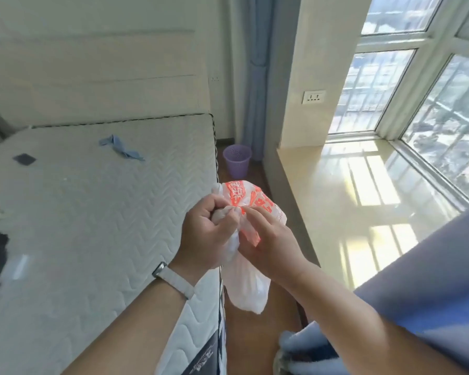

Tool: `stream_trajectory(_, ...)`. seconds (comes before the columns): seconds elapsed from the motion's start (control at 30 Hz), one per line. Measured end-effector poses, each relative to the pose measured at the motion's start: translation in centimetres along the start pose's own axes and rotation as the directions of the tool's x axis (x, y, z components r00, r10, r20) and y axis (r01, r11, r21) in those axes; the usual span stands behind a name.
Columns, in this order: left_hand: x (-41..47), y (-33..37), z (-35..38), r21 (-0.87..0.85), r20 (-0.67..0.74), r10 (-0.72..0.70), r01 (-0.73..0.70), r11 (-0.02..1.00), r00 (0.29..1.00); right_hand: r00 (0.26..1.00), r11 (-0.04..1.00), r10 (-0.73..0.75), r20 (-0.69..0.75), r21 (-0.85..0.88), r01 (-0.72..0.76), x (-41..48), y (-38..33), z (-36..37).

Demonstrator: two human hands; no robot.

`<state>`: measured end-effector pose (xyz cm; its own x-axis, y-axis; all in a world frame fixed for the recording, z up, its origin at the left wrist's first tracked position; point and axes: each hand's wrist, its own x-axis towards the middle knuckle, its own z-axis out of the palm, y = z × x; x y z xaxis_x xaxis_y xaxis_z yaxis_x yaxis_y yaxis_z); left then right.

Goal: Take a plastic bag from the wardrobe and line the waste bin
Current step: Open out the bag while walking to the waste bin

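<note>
**Bag in Hand, Bin Ahead**

I stand in the narrow aisle between the bare mattress (98, 201) and the window ledge (344, 201), working a white plastic bag (244, 282) with orange print in front of me. My left hand (209, 234) is closed in a fist around the bunched upper part of the bag, its fingers (222, 212) curled tight on the gathered plastic; a watch with a pale strap (173, 280) sits on that wrist. My right hand (268, 239) meets it from the other side, its fingers (251, 215) pinching the printed film just beside the left fist. The rest of the bag hangs slack below both hands, over the wooden floor (249, 342).

The purple waste bin (237, 161) stands upright on the floor at the far end of the aisle, near the blue curtain (252, 77) and beside the corner of the mattress, well apart from the bag and with no liner showing. A crumpled blue cloth (121, 147) lies on the mattress. Sunlight falls across the ledge beneath the window (417, 90).
</note>
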<state>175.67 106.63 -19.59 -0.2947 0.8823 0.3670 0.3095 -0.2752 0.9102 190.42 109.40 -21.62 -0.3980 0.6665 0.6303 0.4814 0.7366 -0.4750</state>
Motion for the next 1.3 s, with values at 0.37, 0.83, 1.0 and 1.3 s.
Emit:
stream_trajectory(0.37, 10.8, -1.4, 9.0, 0.041, -0.019, 0.045, -0.044, 0.998, 0.999, 0.998, 0.996, -0.049, 0.049, 0.074, 0.046, 8.5, 12.7, -2.3)
stream_trajectory(0.83, 23.4, -7.8, 13.5, 0.063, -0.002, 0.025, -0.024, 0.998, 1.0, 0.996, 0.995, 0.059, 0.07, 0.08, -0.064, 17.0, 23.4, 1.8)
stream_trajectory(1.0, 31.3, -13.1, 13.4, 0.018, 0.02, -0.012, 0.011, 1.0, 1.0, 0.987, 0.995, 0.098, 0.129, -0.001, -0.099, 23.1, 27.8, 6.2)
stream_trajectory(1.3, 46.7, -20.3, 9.6, 0.01, 0.019, -0.021, 0.02, 1.0, 1.0, 0.962, 0.996, 0.087, 0.261, -0.032, -0.082, 37.3, 33.8, 15.3)
